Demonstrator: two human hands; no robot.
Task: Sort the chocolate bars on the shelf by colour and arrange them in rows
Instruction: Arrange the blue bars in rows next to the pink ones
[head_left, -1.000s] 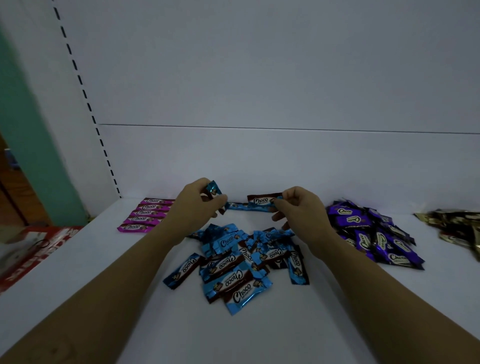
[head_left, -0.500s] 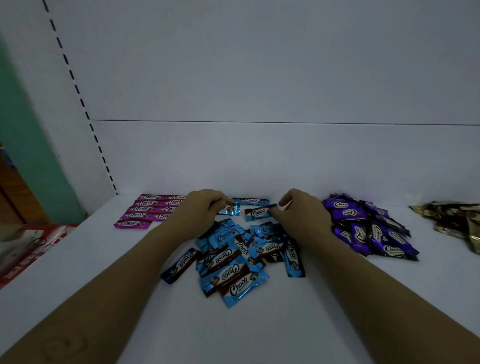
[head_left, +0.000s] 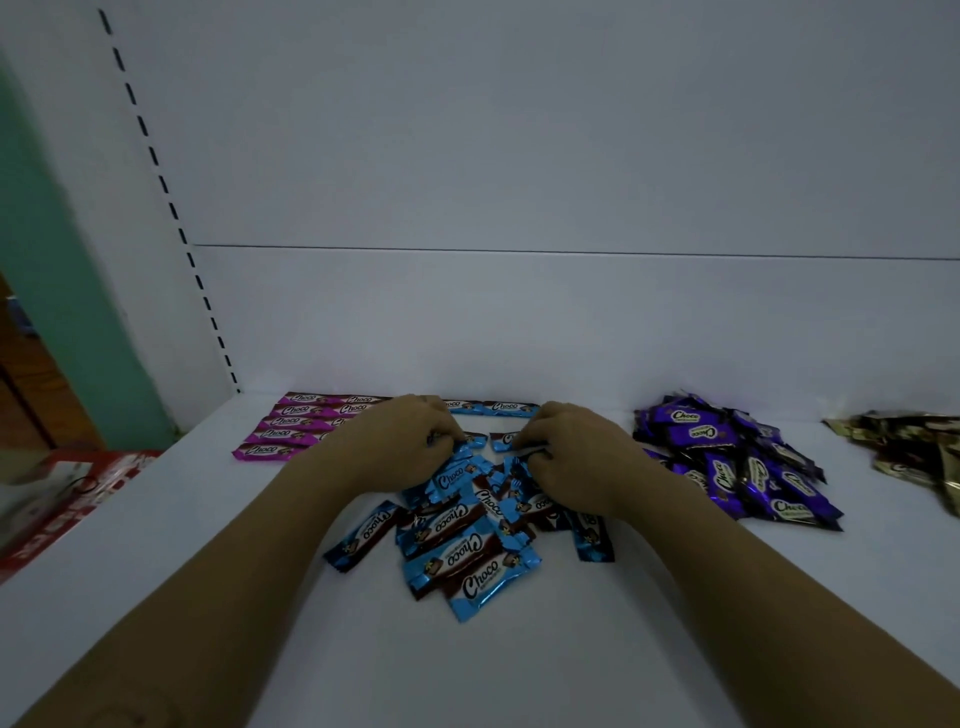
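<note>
Now back from the rear row (head_left: 493, 407), left hand (head_left: 400, 449), right hand (head_left: 576, 457), both pinching bars in blue pile (head_left: 467, 545)

Pretty sure it's a shop: white display shelf (head_left: 478, 675) with a slotted upright strip (head_left: 162, 183), stocked with piles of blue foil Choco bars (head_left: 467, 561), purple foil bars (head_left: 727, 467), pink foil bars (head_left: 291, 426).

My left grip (head_left: 396, 446) is covering part of the pink rows (head_left: 283, 423). I'm not seeing what it or my right grip (head_left: 576, 457) is pinching. The frame edge is cutting off the gold bars (head_left: 904, 441).
</note>
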